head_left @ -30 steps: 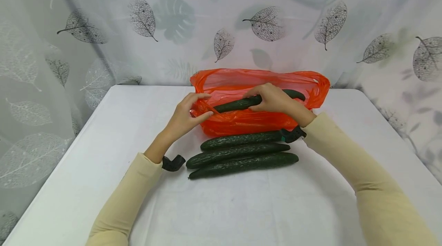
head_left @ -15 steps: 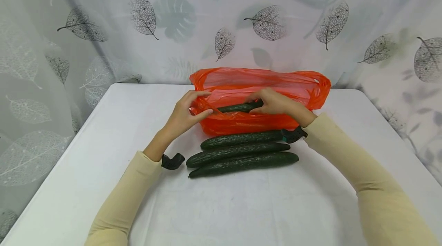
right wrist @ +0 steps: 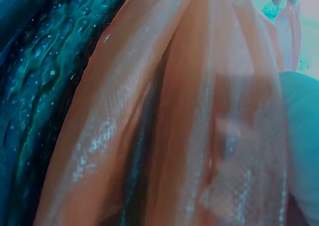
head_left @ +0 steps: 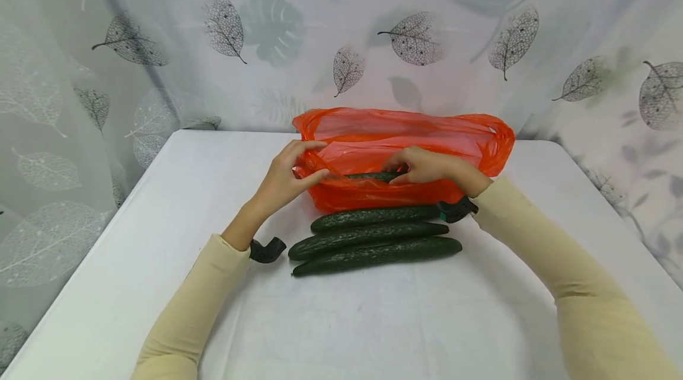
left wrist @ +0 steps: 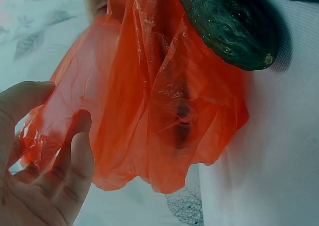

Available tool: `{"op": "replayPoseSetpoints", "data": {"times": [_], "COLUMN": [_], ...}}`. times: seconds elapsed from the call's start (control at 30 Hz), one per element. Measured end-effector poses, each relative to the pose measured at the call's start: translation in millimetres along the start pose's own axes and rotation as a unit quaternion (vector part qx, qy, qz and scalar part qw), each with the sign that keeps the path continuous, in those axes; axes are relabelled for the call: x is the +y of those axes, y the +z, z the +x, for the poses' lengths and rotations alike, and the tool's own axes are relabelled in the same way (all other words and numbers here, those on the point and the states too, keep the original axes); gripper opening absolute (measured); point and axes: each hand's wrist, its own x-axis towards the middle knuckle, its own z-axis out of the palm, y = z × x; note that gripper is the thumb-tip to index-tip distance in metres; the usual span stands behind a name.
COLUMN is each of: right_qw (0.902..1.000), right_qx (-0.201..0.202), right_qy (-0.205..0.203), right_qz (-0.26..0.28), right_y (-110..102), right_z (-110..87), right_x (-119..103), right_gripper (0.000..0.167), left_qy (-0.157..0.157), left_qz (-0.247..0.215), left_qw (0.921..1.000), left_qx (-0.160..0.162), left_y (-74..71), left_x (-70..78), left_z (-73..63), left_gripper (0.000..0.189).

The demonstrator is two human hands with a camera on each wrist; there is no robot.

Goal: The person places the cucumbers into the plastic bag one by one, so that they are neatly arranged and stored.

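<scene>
Holds a cucumber (head_left: 373,176) low inside the red bag (head_left: 368,196), at the middle of the far edge of the table (head_left: 341,321), between thumb and fingers of the right hand (head_left: 418,165) (with both ends out of sight). Touches the left side of the bag's mouth with the left hand (head_left: 280,175), wide between thumb and forefinger — perhaps too loosely to stop the plastic slumping inward. Could snag the cucumber's tip on that film and tear it if pushed at a slant. Could also roll three cucumbers (head_left: 368,237) toward the near edge by brushing them with the wrist camera (head_left: 456,209) — just beside or touching, cannot tell.
</scene>
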Motion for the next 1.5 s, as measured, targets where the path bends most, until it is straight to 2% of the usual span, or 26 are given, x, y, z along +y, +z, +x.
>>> {"op": "replayPoseSetpoints", "data": {"times": [0.17,0.37,0.53,0.7,0.87,1.0,1.23,1.5], "right_qw": [0.9997,0.9987,0.9981,0.9972,0.9968,0.9967,0.9975,0.9977], "right_qx": [-0.024,-0.034,-0.053,-0.072,-0.08,-0.08,-0.064,-0.05], "right_qy": [-0.003,-0.036,-0.019,0.008,0.005,-0.005,0.009,0.005], "right_qz": [0.006,-0.011,-0.026,-0.017,-0.004,0.008,0.03,0.046], "right_y": [2.4,5.4,6.7,9.1,10.9,11.3,12.0,12.0], "right_z": [-1.1,-2.9,-3.4,-1.7,-2.6,-3.3,-9.7,-15.2], "right_x": [3.1,3.7,0.9,1.2,1.3,3.0,3.0,4.5], "right_gripper": [0.032,0.032,0.033,0.034,0.034,0.032,0.031,0.029], "left_qy": [-0.007,0.001,0.007,0.009,0.011,0.01,0.016,0.022], "left_qz": [-0.001,-0.006,-0.01,-0.011,-0.011,-0.008,-0.011,-0.014], "left_qw": [1.0,1.0,0.9998,0.9998,0.9998,0.9999,0.9998,0.9996], "left_qx": [0.0,0.008,0.013,0.012,0.012,0.01,0.01,0.006], "left_y": [-0.3,0.1,0.8,0.1,-1.0,-2.1,-1.7,-0.7], "left_x": [0.5,0.5,0.4,1.0,2.1,2.4,3.1,4.0], "left_z": [-0.8,-1.3,-1.7,-0.9,-0.3,0.3,0.5,-0.3], "left_gripper": [0.048,0.047,0.047,0.048,0.048,0.048,0.048,0.049]}}
